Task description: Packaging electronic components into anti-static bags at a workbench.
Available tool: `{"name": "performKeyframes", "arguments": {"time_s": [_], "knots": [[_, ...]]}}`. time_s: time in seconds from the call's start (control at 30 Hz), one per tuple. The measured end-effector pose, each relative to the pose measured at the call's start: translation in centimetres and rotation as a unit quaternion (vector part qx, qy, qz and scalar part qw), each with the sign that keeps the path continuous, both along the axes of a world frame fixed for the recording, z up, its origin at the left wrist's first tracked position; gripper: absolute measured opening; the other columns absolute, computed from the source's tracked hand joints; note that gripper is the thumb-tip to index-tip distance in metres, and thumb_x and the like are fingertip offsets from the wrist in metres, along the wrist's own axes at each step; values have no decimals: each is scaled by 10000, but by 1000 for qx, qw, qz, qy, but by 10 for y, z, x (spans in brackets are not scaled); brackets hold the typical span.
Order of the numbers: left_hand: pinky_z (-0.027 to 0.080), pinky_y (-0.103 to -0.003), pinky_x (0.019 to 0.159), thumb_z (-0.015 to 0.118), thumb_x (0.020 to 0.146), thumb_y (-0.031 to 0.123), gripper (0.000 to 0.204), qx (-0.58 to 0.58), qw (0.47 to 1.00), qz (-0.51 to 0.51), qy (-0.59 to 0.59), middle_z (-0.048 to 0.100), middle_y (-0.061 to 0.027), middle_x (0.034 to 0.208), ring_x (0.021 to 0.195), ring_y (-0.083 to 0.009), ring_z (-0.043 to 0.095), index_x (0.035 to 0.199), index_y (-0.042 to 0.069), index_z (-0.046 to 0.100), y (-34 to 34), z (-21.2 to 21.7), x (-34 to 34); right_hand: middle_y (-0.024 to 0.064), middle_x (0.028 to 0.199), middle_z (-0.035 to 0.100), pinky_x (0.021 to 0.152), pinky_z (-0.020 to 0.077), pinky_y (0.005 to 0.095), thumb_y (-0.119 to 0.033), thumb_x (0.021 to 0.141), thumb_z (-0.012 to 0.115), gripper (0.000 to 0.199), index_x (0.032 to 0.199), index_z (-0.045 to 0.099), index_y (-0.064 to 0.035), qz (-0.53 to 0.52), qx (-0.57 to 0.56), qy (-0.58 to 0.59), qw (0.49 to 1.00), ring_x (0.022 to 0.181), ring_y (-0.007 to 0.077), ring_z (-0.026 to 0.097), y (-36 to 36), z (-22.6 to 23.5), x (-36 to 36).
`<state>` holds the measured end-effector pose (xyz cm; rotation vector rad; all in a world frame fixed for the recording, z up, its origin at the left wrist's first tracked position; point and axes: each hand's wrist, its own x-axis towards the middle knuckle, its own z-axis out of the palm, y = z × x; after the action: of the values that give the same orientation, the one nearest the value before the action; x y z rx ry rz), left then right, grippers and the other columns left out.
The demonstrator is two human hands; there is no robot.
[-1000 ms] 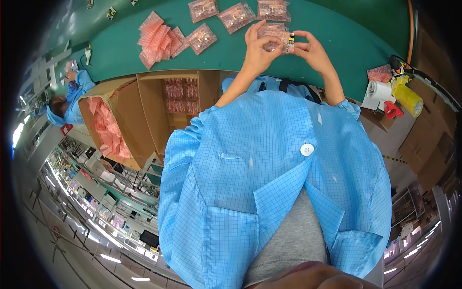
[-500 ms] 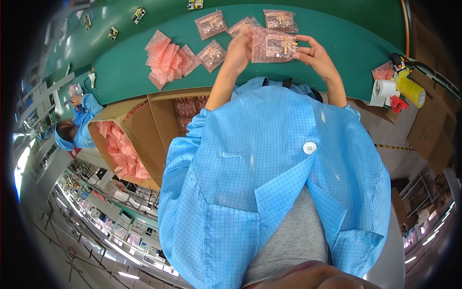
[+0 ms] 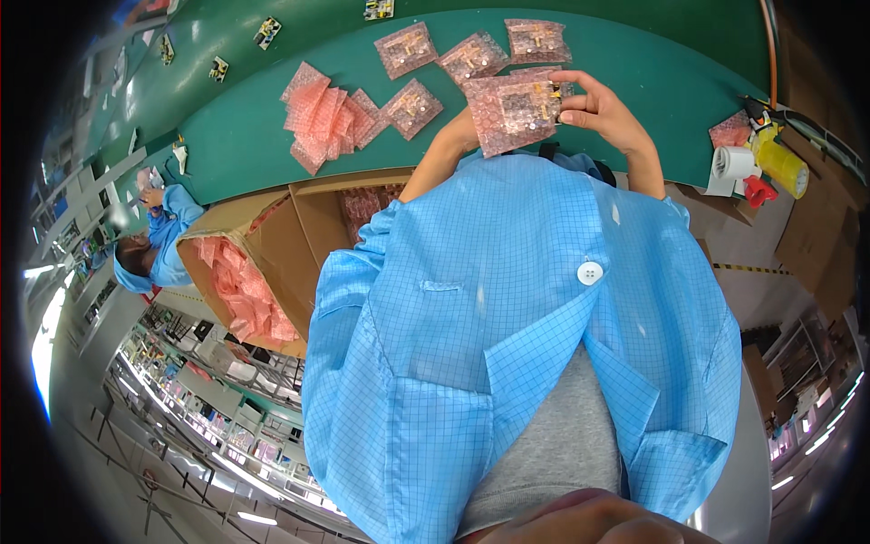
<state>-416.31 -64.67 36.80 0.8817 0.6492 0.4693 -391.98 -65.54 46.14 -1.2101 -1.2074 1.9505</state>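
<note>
A pink bubble-wrap bag point(image 3: 512, 113) with a small circuit board inside is up in front of me, over the table's near edge. My right hand point(image 3: 598, 113) grips its right edge between thumb and fingers. Behind the bag's left side is my left hand point(image 3: 460, 134); its fingers are hidden by the bag. Just beyond, another bubble-wrap bag point(image 3: 536, 70) shows partly. Several filled bags lie farther off, among them one at the back left point(image 3: 405, 50), one in the middle point(image 3: 473, 57) and one at the back right point(image 3: 537, 41). Another filled bag point(image 3: 413, 109) lies left of my hands.
Flat pink bubble bags point(image 3: 319, 118) are heaped on the green table point(image 3: 634, 72). Small circuit boards point(image 3: 267, 33) lie at the far left. Tape rolls point(image 3: 781, 168) sit at the right end. A cardboard box point(image 3: 263, 218) with pink bags stands below left; a co-worker point(image 3: 163, 240) is beyond.
The held bag has come nearer to me and tilted. My left hand has moved from its upper left edge to behind it. The view has shifted slightly.
</note>
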Motion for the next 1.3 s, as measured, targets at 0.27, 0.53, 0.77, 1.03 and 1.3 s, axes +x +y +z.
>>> {"name": "performKeyframes", "arguments": {"time_s": [0.27, 0.53, 0.77, 1.03, 1.3], "knots": [[549, -323, 859, 567, 918, 159, 390, -40, 999, 11, 32, 581, -134, 1219, 1028, -217, 616, 1277, 21, 503, 1, -34, 2, 115, 969, 671, 840, 484, 273, -59, 841, 664, 559, 1337, 404, -55, 18, -6, 28, 999, 929, 134, 616, 6, 9, -2], [536, -442, 875, 400, 985, 203, 399, -263, 952, 112, -104, 567, -181, 1219, 1029, -299, 612, 1324, -6, 427, 5, -7, 10, 111, 994, 660, 830, 481, 259, -42, 852, 640, 607, 1389, 358, -60, 25, 12, 35, 999, 936, 129, 611, 10, 1, -16], [517, -482, 881, 302, 990, 374, 511, -279, 919, 212, -180, 546, -178, 1249, 1109, -298, 577, 1308, -3, 437, 7, 55, 4, 102, 982, 654, 820, 486, 265, -48, 859, 636, 585, 1377, 364, -65, -45, 4, 20, 999, 920, 136, 613, 11, -12, -16], [472, -417, 947, 399, 986, 392, 497, -108, 968, 228, -9, 534, -142, 1259, 1142, -246, 546, 1309, 16, 432, 5, 38, 12, 73, 974, 635, 754, 476, 253, -90, 875, 627, 310, 1137, 465, -53, -145, 13, -21, 989, 886, 106, 592, 11, -27, -40], [502, -261, 753, 638, 877, 96, 267, -53, 946, 318, 23, 629, -39, 986, 886, -109, 598, 1114, 30, 535, 13, 40, 7, 18, 830, 637, 705, 478, 226, -116, 871, 653, 150, 956, 551, -46, -118, -26, -8, 993, 765, 84, 587, 13, -37, -46]]}}
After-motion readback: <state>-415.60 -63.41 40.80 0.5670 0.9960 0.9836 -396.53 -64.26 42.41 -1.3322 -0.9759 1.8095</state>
